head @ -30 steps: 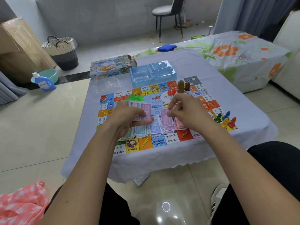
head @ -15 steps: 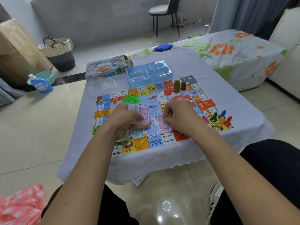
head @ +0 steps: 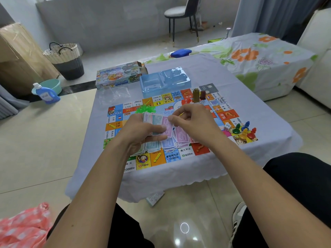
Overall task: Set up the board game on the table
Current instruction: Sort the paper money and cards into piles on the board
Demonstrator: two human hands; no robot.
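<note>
A colourful game board point(head: 227, 115) lies flat on the low table's pale cloth point(head: 206, 76). My left hand point(head: 141, 131) grips a stack of paper play money point(head: 157, 122) above the board's near half. My right hand point(head: 195, 122) pinches the top purple note of that stack. Sorted piles of notes point(head: 179, 138) lie on the board beneath my hands. Coloured pawns point(head: 244, 130) and a white die point(head: 227, 126) sit at the board's right corner. Green plastic pieces point(head: 145, 109) lie just beyond my left hand; tall brown and dark-red pieces point(head: 198, 94) stand at the far edge.
A blue plastic tray insert point(head: 164, 83) and the game box point(head: 118, 76) sit at the table's far side. A booklet point(head: 155, 197) lies on the floor under the table's near edge. Flower-patterned bedding point(head: 250, 58) is to the right; a basket point(head: 65, 58) and detergent bottle point(head: 45, 94) to the left.
My right hand dipped to the piles on the board, then rose back to the stack and now pinches its top note. My left hand stayed in place with the stack.
</note>
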